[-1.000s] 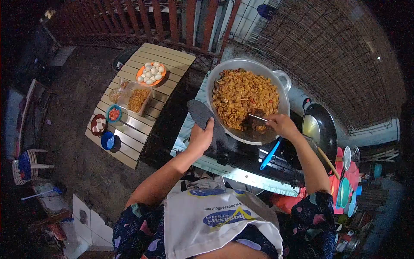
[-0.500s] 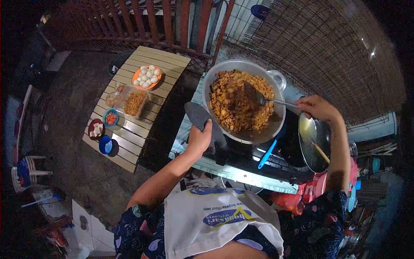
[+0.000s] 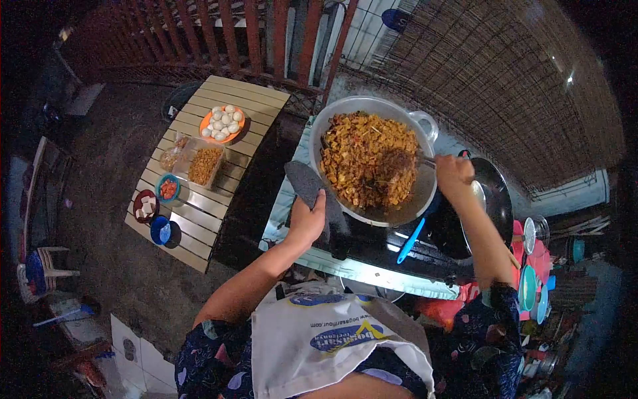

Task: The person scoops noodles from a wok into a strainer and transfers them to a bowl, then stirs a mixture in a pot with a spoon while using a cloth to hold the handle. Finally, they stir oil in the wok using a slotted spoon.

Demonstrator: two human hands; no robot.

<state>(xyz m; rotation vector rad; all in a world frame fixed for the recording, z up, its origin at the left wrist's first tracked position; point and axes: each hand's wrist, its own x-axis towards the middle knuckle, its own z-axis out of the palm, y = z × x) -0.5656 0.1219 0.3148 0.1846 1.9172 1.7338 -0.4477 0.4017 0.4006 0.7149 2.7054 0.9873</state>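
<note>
My left hand (image 3: 308, 218) is closed on a dark grey cloth (image 3: 304, 183) at the left side of a large silver pan (image 3: 319, 120). The pan holds a brown-orange food mixture (image 3: 362, 146). My right hand (image 3: 455, 175) grips the metal handle of a spatula (image 3: 426, 161), above the pan's right rim. The spatula's blade is in the food and hard to make out. A blue-handled utensil (image 3: 411, 241) lies below the pan on the black stove top.
On the slatted table (image 3: 193, 229) stand an orange plate of eggs (image 3: 224, 124), a clear container of brown food (image 3: 206, 166) and small bowls. A dark wok (image 3: 492, 179) is right of the pan. Coloured bowls (image 3: 528, 287) are at the lower right.
My right hand has moved left and slightly down, closer to the pan, with the spatula's blade lower in the food. The left hand is almost unmoved.
</note>
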